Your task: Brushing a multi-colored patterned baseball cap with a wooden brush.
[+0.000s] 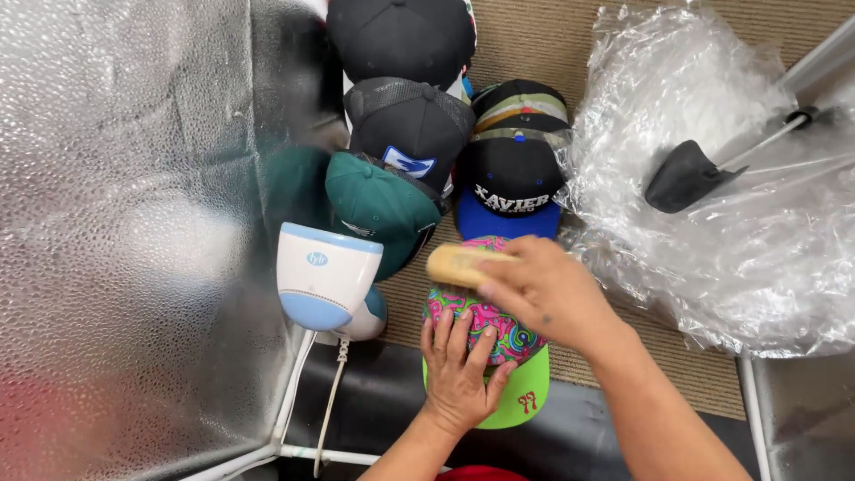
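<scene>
Right hand [545, 289] was wrapped around a tan wooden brush [456, 264], pressing it on the far side of a pink-and-green swirly cap [485, 322] with a lime brim. Left hand [459, 374] lay flat and open on the cap's near side. More caps [410, 125] sat stacked farther back, and a white-and-blue steamer [321, 276] stood just to the left.

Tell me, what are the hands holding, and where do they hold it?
The right hand grips a tan wooden brush by one end. The left hand lies flat on the pink patterned cap, pressing its crown.
</scene>
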